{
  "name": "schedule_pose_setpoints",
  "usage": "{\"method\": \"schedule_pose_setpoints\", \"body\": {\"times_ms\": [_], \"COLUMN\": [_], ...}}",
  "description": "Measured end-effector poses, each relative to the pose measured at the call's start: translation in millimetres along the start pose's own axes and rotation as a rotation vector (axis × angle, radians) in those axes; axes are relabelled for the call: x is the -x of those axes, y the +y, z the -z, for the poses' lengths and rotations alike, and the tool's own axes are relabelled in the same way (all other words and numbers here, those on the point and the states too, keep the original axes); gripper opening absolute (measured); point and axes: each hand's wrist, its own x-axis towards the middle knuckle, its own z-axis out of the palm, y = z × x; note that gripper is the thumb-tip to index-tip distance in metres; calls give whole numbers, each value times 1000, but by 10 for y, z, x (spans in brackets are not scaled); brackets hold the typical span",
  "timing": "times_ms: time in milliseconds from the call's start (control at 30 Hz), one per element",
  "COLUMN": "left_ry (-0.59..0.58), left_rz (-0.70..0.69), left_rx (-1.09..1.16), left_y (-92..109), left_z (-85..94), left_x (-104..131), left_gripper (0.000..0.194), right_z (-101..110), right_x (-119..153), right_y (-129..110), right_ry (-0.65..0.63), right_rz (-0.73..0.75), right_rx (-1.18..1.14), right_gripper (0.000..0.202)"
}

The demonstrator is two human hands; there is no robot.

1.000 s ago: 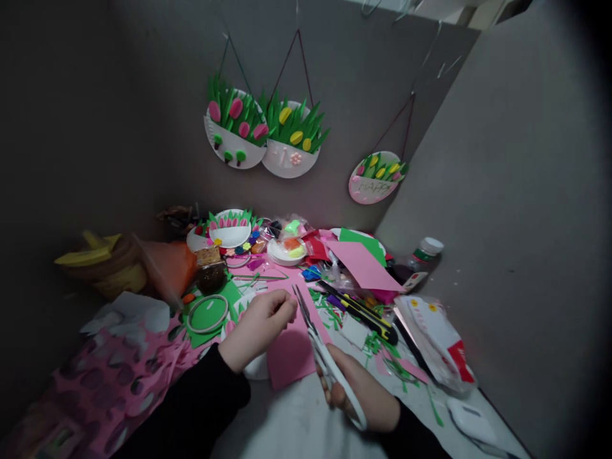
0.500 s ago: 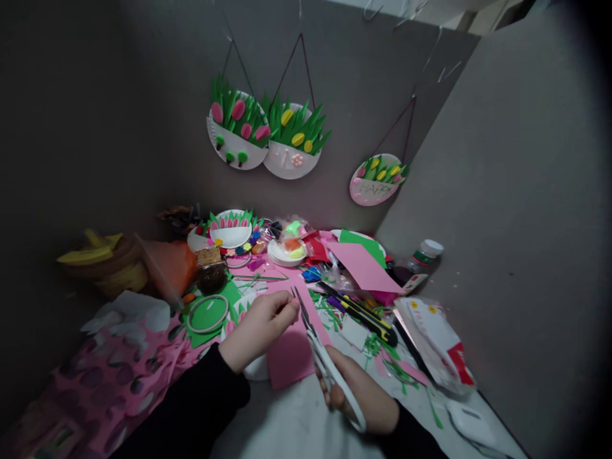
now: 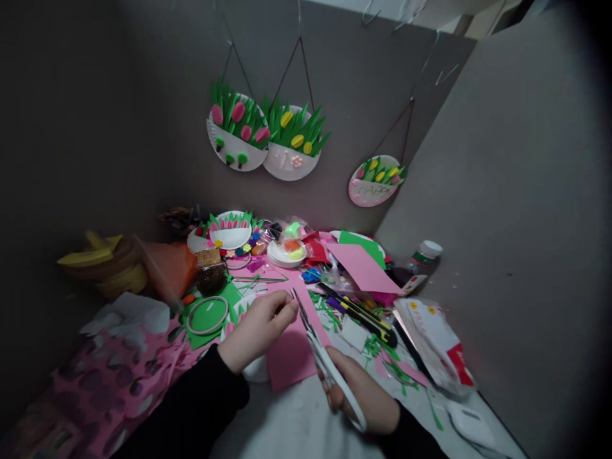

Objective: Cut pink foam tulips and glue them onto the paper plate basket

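Observation:
White-handled scissors (image 3: pixel 329 366) are in my right hand (image 3: pixel 358 389), its fingers wrapped round the handles. Their dark blades point up and away, slightly parted. Just left of the blade tips, my left hand (image 3: pixel 261 328) is closed in a pinch. A tiny bit of pink shows at its fingertips, too small to make out. Beneath both hands lies pink paper (image 3: pixel 291 360) on the white-covered table. A paper plate with green paper grass and pink flowers (image 3: pixel 243 307) is partly hidden behind my left hand.
Green clippings (image 3: pixel 375 347) and box cutters (image 3: pixel 358 312) lie to the right, near a plastic packet (image 3: pixel 433 344). On the left are a green sheet with a ring (image 3: pixel 209 315) and punched pink sheets (image 3: pixel 105 389). Decorated paper plates (image 3: pixel 291 159) hang on the grey wall.
Both hands and the scissors keep almost the same place. The view has shifted very slightly.

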Motion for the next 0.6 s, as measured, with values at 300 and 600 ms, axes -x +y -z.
{"method": "schedule_pose_setpoints", "body": {"times_ms": [300,600], "left_ry": [5,1], "left_rz": [-9,-9], "left_rx": [-12,-24], "left_y": [-13,-43], "left_z": [6,12], "left_x": [-4,-2], "left_gripper": [27,26], "right_z": [1,23], "right_x": [11,10], "right_y": [-149,-218], "right_ry": [17,44], "right_rz": [26,68], "right_rx": [87,160], "right_gripper": [20,23]}}
